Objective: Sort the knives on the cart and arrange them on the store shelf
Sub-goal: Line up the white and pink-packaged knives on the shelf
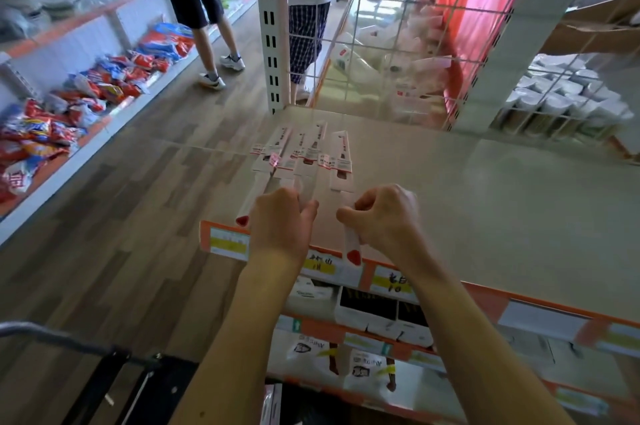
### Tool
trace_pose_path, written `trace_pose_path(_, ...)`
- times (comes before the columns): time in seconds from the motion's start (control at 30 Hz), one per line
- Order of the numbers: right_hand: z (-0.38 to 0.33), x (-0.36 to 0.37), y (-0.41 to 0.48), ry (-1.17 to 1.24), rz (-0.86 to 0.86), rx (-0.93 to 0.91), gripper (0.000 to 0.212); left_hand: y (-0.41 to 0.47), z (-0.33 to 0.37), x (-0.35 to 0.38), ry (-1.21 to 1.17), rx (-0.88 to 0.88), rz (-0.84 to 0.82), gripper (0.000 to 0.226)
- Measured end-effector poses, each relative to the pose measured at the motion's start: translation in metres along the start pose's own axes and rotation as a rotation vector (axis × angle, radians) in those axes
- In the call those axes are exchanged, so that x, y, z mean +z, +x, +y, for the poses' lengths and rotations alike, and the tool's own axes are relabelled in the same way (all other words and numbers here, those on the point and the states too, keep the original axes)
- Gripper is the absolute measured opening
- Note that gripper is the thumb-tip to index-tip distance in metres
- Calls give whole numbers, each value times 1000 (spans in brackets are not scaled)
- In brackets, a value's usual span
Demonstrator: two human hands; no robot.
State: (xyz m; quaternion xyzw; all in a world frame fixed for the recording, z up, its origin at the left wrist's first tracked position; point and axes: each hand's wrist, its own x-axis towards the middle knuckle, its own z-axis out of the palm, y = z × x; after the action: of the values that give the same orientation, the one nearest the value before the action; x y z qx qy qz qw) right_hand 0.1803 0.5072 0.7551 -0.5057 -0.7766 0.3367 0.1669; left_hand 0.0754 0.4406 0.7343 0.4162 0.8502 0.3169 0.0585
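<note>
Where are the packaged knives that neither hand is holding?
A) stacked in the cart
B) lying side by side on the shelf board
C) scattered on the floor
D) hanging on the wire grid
B: the packaged knives lie side by side on the shelf board, just beyond the left hand and right hand, each gripping one more knife pack.

Knife packs (304, 154) lie side by side on the shelf top (485, 199), toward its L end. L hand (280, 220) sits over the nearest ones; R hand (384, 216), just R of it, pinches a single pack (352, 248) overhanging the front edge. Cart (104, 372) is below-L.
</note>
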Motion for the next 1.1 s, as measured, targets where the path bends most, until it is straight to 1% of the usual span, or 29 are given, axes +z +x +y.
trace_pose_path(0.1,-2,1,5,11,-34,56,26,1,-1,-1,-19,18,14,27)
trace_pose_path(0.2,-3,3,8,-5,-27,60,25,2,-3,0,-30,41,21,29)
trace_pose_path(0.3,-2,6,9,22,-47,73,22,4,-5,2,-36,42,8,26)
trace_pose_path(0.43,1,6,10,32,-32,57,25,6,-6,4,-9,38,-21,24)
trace_pose_path(0.57,3,6,9,8,-23,36,25,5,-6,5,-4,26,-54,32)
trace_pose_path(0.73,3,5,7,18,-57,31,23,5,-8,6,19,34,-52,38)
trace_pose_path(1.0,2,8,9,31,-109,46,23,6,-9,10,45,27,-12,34)
trace_pose_path(1.1,1,9,9,38,-100,55,24,7,-8,10,73,17,5,34)
